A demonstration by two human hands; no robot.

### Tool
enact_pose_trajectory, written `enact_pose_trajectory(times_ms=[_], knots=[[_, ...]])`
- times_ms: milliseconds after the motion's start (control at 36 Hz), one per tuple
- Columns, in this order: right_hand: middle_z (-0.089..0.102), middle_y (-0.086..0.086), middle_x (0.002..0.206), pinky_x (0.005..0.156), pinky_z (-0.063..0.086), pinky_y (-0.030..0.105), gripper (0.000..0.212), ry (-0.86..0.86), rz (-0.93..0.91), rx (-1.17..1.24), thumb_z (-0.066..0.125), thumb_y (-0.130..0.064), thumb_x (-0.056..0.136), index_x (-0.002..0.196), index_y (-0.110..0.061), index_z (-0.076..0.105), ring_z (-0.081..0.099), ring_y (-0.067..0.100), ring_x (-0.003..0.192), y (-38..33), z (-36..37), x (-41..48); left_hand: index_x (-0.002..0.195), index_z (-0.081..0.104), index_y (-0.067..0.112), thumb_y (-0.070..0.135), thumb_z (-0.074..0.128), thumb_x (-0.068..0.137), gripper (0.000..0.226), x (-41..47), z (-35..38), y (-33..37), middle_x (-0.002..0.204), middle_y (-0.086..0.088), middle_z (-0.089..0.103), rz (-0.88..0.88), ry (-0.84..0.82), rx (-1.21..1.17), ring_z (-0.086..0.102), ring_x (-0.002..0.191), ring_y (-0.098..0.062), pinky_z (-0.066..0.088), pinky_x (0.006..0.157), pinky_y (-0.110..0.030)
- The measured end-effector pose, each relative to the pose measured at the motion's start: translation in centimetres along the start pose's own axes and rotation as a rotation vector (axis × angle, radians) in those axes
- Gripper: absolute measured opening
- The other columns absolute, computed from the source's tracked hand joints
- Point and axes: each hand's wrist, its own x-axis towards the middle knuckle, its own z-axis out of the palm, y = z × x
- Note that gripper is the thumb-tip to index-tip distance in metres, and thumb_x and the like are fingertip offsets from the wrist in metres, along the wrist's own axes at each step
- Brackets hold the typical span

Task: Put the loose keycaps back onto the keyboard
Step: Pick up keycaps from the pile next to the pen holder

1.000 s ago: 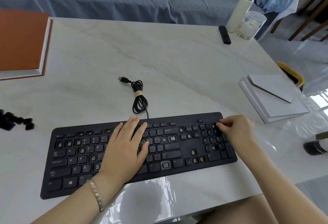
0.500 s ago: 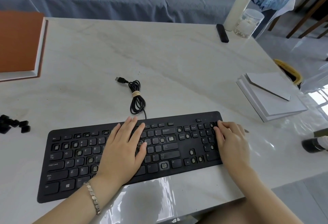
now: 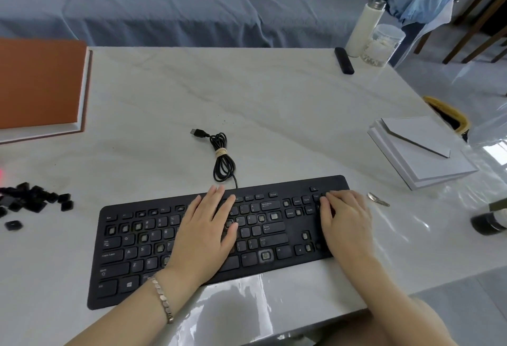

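The left hand is lying flat on the middle of the keyboard, lower centre of the frame, fingers straight and slightly spread, holding nothing, apparently steadying the board. The right hand is pressing nearly straight, close-set fingers onto the number pad at the board's right end, probably seating a cap, though any cap beneath is hidden. Many sockets are showing bare, and the loose keycaps are lying heaped at the left edge, well apart from both hands.
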Motion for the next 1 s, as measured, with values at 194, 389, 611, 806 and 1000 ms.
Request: enact_pose_trajectory(times_ms=[194,389,611,806,1000], knots=[[0.066,0.001,0.111,0.094,0.034,0.021,0.031,-0.284,-0.167,0.262,0.049,-0.027,0.095,0.117,-0.013,0.065,0.056,0.017,0.109,-10.8,-0.8,-1.8,0.137,0.045,0.023,0.033,0.042,0.09,0.048,-3.2,-3.3,-3.9,0.142,0.015,0.035,-0.015,0.072,-0.259,0.022,0.13,0.009,0.01,0.11,-0.011],[0.06,-0.008,0.122,0.092,0.033,0.014,0.035,-0.617,-0.31,0.343,0.043,-0.033,0.097,0.128,-0.023,0.055,0.05,0.007,0.115,-19.8,1.3,-2.9,0.122,0.059,0.015,0.008,0.054,0.091,0.031,-7.5,-7.8,-11.9,0.132,0.009,0.043,-0.365,0.274,-0.261,0.036,0.125,-0.004,0.025,0.109,-0.026],[0.063,-0.008,0.117,0.093,0.043,0.027,0.029,-0.803,-0.461,0.25,0.044,-0.027,0.095,0.118,-0.025,0.061,0.054,0.013,0.111,-26.7,4.1,-4.8,0.12,0.061,0.014,0.006,0.059,0.083,0.037,-10.7,-11.2,-19.7,0.129,-0.006,0.052,-0.686,0.291,-0.069,0.043,0.117,-0.03,0.03,0.094,-0.029],[0.061,-0.006,0.12,0.094,0.041,0.024,0.031,-0.852,-0.535,0.197,0.042,-0.026,0.096,0.119,-0.022,0.061,0.052,0.013,0.112,-29.9,6.1,-5.4,0.09,0.067,0.014,0.011,0.062,0.087,0.006,-11.9,-11.3,-21.7,0.098,0.008,0.056,-0.567,0.238,-0.057,0.048,0.094,-0.016,0.031,0.068,-0.014],[0.052,-0.001,0.13,0.097,0.037,0.025,0.034,-0.874,-0.559,0.134,0.041,-0.021,0.096,0.128,-0.021,0.054,0.046,0.016,0.121,-33.2,8.2,-4.8,0.081,0.062,0.021,0.007,0.068,0.082,0.015,-12.6,-12.2,-21.7,0.087,0.009,0.058,-0.633,0.283,-0.3,0.055,0.082,-0.007,0.037,0.071,-0.004]])
